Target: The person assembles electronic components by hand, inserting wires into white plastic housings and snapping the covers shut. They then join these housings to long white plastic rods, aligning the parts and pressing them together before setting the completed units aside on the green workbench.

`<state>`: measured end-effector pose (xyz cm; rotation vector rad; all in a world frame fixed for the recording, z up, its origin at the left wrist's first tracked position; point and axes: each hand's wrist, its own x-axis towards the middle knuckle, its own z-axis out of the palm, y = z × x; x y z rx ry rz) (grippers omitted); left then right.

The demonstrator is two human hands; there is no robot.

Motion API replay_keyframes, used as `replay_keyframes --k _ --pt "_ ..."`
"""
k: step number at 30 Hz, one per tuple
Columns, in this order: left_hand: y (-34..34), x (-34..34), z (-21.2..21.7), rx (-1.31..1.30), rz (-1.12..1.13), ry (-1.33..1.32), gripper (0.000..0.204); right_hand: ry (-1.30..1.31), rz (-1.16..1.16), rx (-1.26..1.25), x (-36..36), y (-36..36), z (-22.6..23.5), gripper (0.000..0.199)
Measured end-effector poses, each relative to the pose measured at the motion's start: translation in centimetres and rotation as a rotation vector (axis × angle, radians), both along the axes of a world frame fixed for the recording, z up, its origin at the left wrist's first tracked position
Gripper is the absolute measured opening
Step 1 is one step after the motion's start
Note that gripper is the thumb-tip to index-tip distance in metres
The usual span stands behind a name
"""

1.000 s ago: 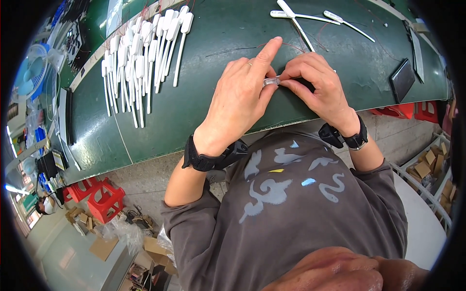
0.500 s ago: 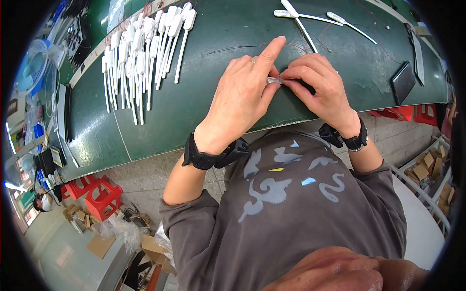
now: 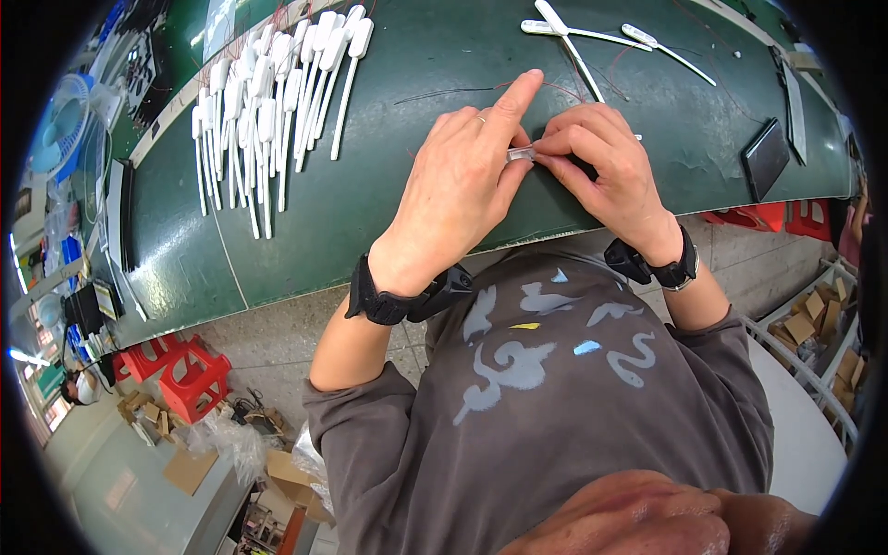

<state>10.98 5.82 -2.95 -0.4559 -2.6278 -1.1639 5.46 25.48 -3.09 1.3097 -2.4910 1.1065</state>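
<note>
Between my left hand and my right hand is a small pale, partly see-through plastic piece. My left thumb and fingers close on one end, with the index finger stretched out above it. The right thumb and index finger pinch at its other end, bent over what they grip. A white tip pokes out beside my right hand; I cannot tell whether it belongs to the same piece. Thin red and black wires lie on the table behind my hands.
Many white paddle-headed sticks with red wires lie heaped on the green table at left. Several similar sticks lie at the far right. A black flat object sits near the right edge. Red stools stand below.
The white tip beside my right hand now shows. My hands and the piece between them have hardly moved.
</note>
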Motion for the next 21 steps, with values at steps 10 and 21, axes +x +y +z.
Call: replay_keyframes --k 10,21 --pt "0.06 -0.02 -0.12 0.018 0.000 -0.002 0.078 0.030 0.002 0.036 0.16 -0.08 0.08 0.018" --pt "0.51 0.40 -0.66 -0.056 0.026 0.151 0.074 0.034 -0.003 0.010 0.07 0.01 0.20 0.019"
